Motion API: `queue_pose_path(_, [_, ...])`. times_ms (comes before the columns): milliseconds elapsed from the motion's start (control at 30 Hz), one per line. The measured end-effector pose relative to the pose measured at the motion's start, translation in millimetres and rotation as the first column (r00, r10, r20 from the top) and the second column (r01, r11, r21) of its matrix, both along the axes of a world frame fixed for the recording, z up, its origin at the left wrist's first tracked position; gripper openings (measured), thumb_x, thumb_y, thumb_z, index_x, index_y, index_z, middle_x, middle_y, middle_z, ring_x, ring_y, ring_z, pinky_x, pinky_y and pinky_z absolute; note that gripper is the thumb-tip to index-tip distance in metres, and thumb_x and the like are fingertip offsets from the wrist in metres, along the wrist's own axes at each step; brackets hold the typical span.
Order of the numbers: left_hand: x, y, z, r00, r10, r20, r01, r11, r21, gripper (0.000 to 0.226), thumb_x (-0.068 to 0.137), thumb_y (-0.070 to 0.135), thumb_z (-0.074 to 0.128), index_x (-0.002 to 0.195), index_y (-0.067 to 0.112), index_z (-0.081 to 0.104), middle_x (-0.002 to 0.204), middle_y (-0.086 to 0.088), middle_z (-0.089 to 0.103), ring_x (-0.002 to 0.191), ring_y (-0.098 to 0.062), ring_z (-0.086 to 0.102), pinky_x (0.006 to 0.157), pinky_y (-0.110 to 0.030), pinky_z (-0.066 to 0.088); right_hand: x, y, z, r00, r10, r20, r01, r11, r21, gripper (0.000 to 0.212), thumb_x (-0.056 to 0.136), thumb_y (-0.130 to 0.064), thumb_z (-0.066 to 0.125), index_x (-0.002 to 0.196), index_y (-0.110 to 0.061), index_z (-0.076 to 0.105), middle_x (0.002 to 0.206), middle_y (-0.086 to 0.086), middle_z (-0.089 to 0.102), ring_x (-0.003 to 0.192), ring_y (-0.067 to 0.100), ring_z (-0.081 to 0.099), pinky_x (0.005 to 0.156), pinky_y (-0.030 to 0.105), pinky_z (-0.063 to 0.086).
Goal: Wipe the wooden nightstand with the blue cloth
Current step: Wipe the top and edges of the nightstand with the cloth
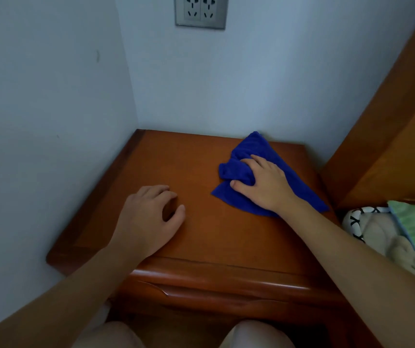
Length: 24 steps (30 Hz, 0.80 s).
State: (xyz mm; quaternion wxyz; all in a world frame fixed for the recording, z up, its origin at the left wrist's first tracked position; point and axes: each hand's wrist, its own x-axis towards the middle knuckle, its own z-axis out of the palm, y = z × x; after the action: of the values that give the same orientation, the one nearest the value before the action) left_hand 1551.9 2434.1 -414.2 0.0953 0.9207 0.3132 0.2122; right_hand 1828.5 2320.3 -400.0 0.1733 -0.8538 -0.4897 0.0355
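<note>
The wooden nightstand (201,172) fills the middle of the view, its reddish-brown top pushed into a wall corner. A bunched blue cloth (249,146) lies on the right rear part of the top. My right hand (264,183) presses down on the cloth, fingers curled into its folds and thumb on its left edge. My left hand (148,217) rests on the bare wood at the front left, fingers loosely curled and apart, holding nothing.
White walls close in on the left and behind, with a double socket (200,11) high on the back wall. A wooden headboard (389,136) rises at the right, with bedding (402,237) below it. A drawer front (214,292) faces my knees.
</note>
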Motion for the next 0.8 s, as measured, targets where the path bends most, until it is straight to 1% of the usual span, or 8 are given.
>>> queue_pose_path(233, [2.4, 4.8, -6.5, 1.000, 0.007, 0.021, -0.008, 1.000, 0.007, 0.051, 0.088, 0.058, 0.043, 0.115, 0.024, 0.070, 0.127, 0.003, 0.064, 0.122, -0.017, 0.055, 0.099, -0.042, 0.044, 36.2, 84.8, 3.6, 0.997, -0.074, 0.024, 0.076, 0.994, -0.073, 0.086, 0.085, -0.079, 0.047, 0.155, -0.030, 0.035, 0.165, 0.003, 0.030, 0.150, 0.032, 0.030, 0.122, 0.059, 0.017])
queue_pose_path(367, [2.7, 5.4, -6.9, 0.999, 0.013, 0.030, -0.013, 1.000, 0.008, 0.048, 0.088, 0.057, 0.043, 0.113, 0.026, 0.070, 0.126, 0.005, 0.064, 0.121, -0.015, 0.054, 0.099, -0.040, 0.041, 33.3, 111.0, 3.3, 0.999, -0.042, 0.033, 0.044, 0.996, -0.078, 0.085, 0.086, -0.078, 0.045, 0.155, -0.030, 0.035, 0.161, 0.003, 0.036, 0.148, 0.031, 0.032, 0.122, 0.058, 0.019])
queue_pose_path(433, [3.3, 7.1, -5.7, 1.000, 0.020, 0.024, -0.020, 1.000, 0.008, 0.049, 0.088, 0.057, 0.042, 0.113, 0.027, 0.070, 0.126, 0.006, 0.063, 0.121, -0.015, 0.053, 0.098, -0.040, 0.041, 26.9, 110.0, 3.3, 0.999, -0.007, 0.039, 0.010, 0.997, -0.075, 0.083, 0.087, -0.077, 0.046, 0.155, -0.031, 0.034, 0.163, 0.003, 0.033, 0.148, 0.031, 0.031, 0.122, 0.057, 0.019])
queue_pose_path(567, [3.8, 7.5, -2.9, 1.000, 0.018, -0.002, -0.018, 1.000, 0.012, 0.052, 0.087, 0.059, 0.038, 0.113, 0.026, 0.069, 0.124, 0.005, 0.064, 0.119, -0.017, 0.055, 0.097, -0.041, 0.043, 1.1, 89.6, 0.6, 0.997, 0.068, 0.025, -0.067, 0.996, -0.061, 0.079, 0.089, -0.071, 0.051, 0.155, -0.032, 0.034, 0.168, 0.003, 0.026, 0.152, 0.032, 0.026, 0.124, 0.056, 0.014])
queue_pose_path(700, [2.9, 5.3, -0.3, 1.000, 0.016, -0.001, -0.016, 1.000, -0.009, 0.052, 0.089, 0.057, 0.039, 0.114, 0.024, 0.070, 0.124, 0.005, 0.065, 0.120, -0.018, 0.054, 0.097, -0.040, 0.041, -29.9, 58.9, -2.6, 0.993, 0.117, 0.021, -0.116, 0.993, -0.036, 0.078, 0.090, -0.071, 0.051, 0.155, -0.031, 0.036, 0.168, 0.003, 0.026, 0.153, 0.030, 0.025, 0.125, 0.055, 0.015])
queue_pose_path(800, [2.8, 3.5, 2.0, 1.000, 0.007, 0.016, -0.007, 1.000, -0.011, 0.054, 0.089, 0.056, 0.038, 0.111, 0.021, 0.073, 0.119, 0.002, 0.068, 0.115, -0.021, 0.057, 0.094, -0.041, 0.044, -52.0, 33.2, -4.0, 0.992, 0.127, 0.013, -0.127, 0.992, -0.025, 0.078, 0.091, -0.070, 0.051, 0.155, -0.029, 0.035, 0.168, 0.004, 0.026, 0.153, 0.029, 0.023, 0.125, 0.054, 0.014])
